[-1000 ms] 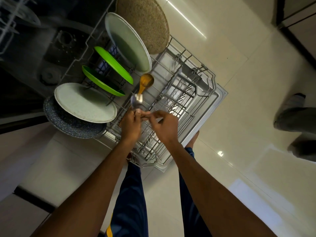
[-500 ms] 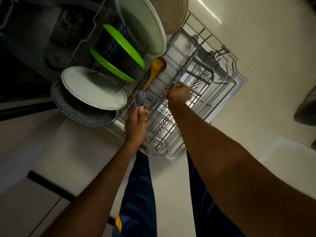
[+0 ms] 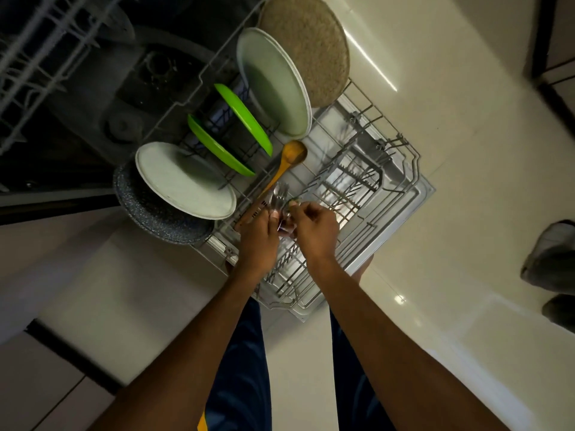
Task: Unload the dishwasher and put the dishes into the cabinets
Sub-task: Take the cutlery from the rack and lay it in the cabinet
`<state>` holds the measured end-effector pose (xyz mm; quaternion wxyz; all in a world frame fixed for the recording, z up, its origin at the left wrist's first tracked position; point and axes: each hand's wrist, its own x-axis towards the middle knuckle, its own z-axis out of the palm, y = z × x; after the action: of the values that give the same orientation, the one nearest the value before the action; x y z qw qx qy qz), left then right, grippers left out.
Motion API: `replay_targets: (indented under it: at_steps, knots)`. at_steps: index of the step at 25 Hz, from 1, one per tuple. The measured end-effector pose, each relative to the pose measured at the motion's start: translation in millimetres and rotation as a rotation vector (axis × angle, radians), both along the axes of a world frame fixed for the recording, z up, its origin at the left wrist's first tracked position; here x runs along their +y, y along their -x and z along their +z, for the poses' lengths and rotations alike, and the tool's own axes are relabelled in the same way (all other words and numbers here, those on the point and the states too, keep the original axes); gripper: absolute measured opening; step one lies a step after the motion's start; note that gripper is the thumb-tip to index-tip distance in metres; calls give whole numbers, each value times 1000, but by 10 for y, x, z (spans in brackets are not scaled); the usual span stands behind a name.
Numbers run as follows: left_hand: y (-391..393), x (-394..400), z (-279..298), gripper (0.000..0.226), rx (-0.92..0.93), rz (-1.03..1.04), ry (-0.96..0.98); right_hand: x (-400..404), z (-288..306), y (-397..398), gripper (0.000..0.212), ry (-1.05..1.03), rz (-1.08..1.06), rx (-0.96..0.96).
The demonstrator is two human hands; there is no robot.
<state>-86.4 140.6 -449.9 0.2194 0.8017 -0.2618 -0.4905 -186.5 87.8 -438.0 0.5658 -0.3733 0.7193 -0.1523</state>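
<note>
The lower dishwasher rack (image 3: 401, 181) is pulled out over the open door. My left hand (image 3: 256, 241) grips a bundle of metal forks (image 3: 278, 195) and the handle of a wooden spoon (image 3: 287, 160) above the rack's front left. My right hand (image 3: 314, 231) is right beside it, fingers curled and pinching a small piece of cutlery against the bundle. Standing in the rack are a speckled brown plate (image 3: 306, 45), a pale green plate (image 3: 273, 82), two bright green plates (image 3: 242, 119), a white plate (image 3: 183, 180) and a dark speckled plate (image 3: 146, 209).
The dark dishwasher tub (image 3: 102, 98) lies to the left with the upper rack (image 3: 34, 57) at the top left. The right half of the lower rack holds no dishes. Someone's feet (image 3: 550, 259) stand on the glossy cream floor (image 3: 466, 150) at the right edge.
My right hand reached out into the rack's right side, then came back to my left hand with a piece of cutlery. The bundle in my left hand has grown.
</note>
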Motion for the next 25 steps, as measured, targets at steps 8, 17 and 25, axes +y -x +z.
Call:
replay_targets:
  at_steps: [8,17,25]
  knots:
    - [-187,484,224,47,295,277,-58,64,228,-153,48,120,366,110]
    - [-399,57,2438,45,466,416,247,-131,2432,-572,21,197,528,-90]
    - [-1029,-55,5721,31,348,195,614,-233,5688,-1097,25,476,363,-422]
